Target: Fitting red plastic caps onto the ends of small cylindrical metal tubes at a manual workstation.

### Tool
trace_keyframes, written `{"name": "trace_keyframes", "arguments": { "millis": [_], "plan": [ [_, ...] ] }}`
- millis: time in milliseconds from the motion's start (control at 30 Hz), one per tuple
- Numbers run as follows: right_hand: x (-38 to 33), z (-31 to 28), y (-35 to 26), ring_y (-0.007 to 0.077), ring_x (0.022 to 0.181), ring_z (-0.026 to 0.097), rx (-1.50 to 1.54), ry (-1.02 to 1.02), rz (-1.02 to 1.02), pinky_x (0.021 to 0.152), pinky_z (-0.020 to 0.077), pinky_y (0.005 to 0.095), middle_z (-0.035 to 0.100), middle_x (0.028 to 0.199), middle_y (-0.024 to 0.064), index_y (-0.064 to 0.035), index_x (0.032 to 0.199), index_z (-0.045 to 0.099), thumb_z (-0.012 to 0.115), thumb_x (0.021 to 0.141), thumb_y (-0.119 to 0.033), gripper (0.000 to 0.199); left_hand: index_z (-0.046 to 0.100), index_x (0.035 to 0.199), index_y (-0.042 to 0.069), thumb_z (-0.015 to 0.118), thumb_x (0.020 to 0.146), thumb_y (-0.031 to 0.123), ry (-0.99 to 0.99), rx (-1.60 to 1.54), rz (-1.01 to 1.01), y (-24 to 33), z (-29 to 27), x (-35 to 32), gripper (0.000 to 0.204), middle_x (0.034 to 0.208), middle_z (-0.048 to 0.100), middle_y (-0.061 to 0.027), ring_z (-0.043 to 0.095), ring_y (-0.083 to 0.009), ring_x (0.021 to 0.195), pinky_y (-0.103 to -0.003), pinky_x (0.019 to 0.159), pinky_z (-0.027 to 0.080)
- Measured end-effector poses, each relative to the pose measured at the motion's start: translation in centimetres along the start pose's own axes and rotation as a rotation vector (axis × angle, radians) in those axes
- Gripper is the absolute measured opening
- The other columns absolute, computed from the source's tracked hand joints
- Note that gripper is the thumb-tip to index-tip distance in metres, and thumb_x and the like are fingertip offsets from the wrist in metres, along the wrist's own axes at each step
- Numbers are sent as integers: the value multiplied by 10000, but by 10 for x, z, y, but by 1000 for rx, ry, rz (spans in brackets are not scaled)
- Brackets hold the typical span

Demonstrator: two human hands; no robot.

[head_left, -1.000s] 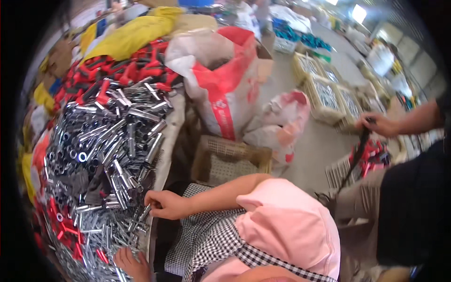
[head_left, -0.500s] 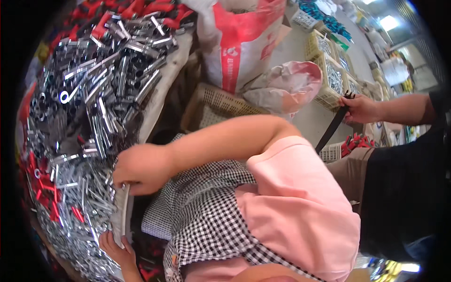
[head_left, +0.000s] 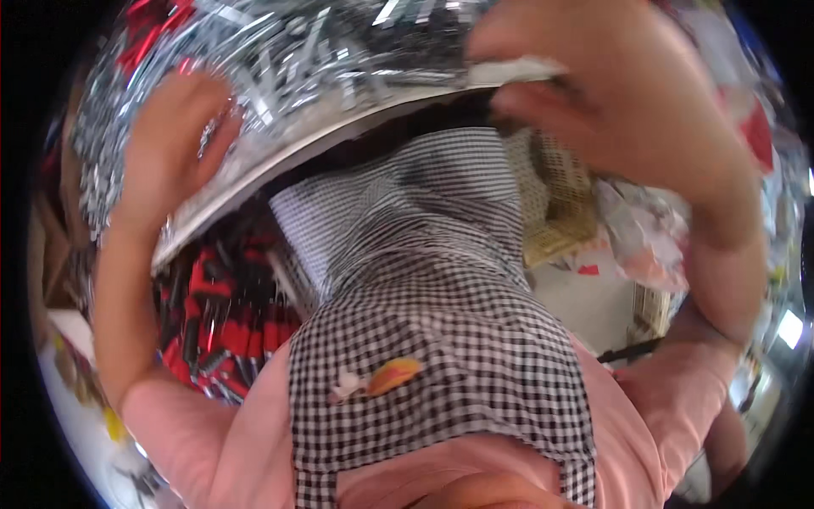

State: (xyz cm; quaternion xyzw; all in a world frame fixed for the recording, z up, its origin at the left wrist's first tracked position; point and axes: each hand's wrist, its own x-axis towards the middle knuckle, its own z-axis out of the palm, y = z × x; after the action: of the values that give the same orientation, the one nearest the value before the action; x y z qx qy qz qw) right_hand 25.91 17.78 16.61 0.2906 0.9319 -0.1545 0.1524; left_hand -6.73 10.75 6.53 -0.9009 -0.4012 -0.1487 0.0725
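My left hand (head_left: 178, 136) lies over the heap of small shiny metal pieces (head_left: 288, 59) on the left of the table. Its thumb stands apart from the fingers, with metal glinting between them; I make out nothing held. Farther right, my right hand (head_left: 585, 93) hovers by the pale table edge (head_left: 339, 131), blurred by motion. Its thumb and fingers are spread, and the edge shows through the gap. The exact shape of the metal pieces is smeared.
Red and black hand tools (head_left: 225, 314) lie below the table edge at left. A yellowish plastic basket (head_left: 560, 229) and a crumpled white and pink sack (head_left: 644, 229) stand at right. Red pieces (head_left: 148, 34) lie at the heap's far left. My checked apron (head_left: 424, 280) fills the middle.
The view has swung round, so the table now lies across the top. My right hand has left the pale edge strip it was at; my left hand has moved over the metal pieces.
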Motion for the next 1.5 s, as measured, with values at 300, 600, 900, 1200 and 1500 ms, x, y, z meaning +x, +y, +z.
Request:
{"name": "trace_keyframes", "arguments": {
  "millis": [300, 600, 900, 1200, 1500],
  "plan": [
    [18, 35, 7, 325, 845, 601, 9, 29, -146, 750, 483, 412, 618, 867, 132, -49, 982, 606, 667, 704, -172, 310, 598, 945, 59, 621, 818, 185, -594, 169, -155, 26, -37, 54, 181, 858, 590, -118, 584, -292, 834, -415, 739, 482],
    [-11, 51, 68, 316, 940, 594, 94, -929, 163, 799, 470, 414, 611, 1009, 157, -62, 1106, 577, 685, 674, -234, 476, 603, 909, 6, 753, 506, 207, -1343, -603, -657, 74, -75, -85, 474, 877, 602, -178, 572, -367, 870, -423, 787, 453],
    [61, 90, 25, 287, 658, 635, -72, 62, -261, 546, 487, 398, 639, 679, 110, -49, 724, 659, 692, 632, -146, 138, 542, 879, -12, 632, 693, 12, -518, -589, -476, 76, 3, -28, 208, 847, 543, -171, 527, -354, 819, -392, 745, 421],
    [122, 114, -39, 255, 751, 662, 159, 516, -253, 560, 489, 422, 691, 791, 37, -152, 800, 718, 638, 715, -274, 168, 559, 1071, -37, 634, 810, 4, -108, -394, -248, 13, 72, -23, 275, 986, 612, -180, 591, -297, 926, -368, 823, 438],
    [1, 105, -15, 240, 766, 629, 137, 517, 43, 633, 502, 371, 626, 747, 50, -103, 739, 630, 617, 704, -173, 79, 525, 843, 9, 627, 711, -14, -348, -395, -21, 26, 47, 28, 169, 843, 543, -164, 523, -362, 801, -412, 703, 420]
  ]
}}
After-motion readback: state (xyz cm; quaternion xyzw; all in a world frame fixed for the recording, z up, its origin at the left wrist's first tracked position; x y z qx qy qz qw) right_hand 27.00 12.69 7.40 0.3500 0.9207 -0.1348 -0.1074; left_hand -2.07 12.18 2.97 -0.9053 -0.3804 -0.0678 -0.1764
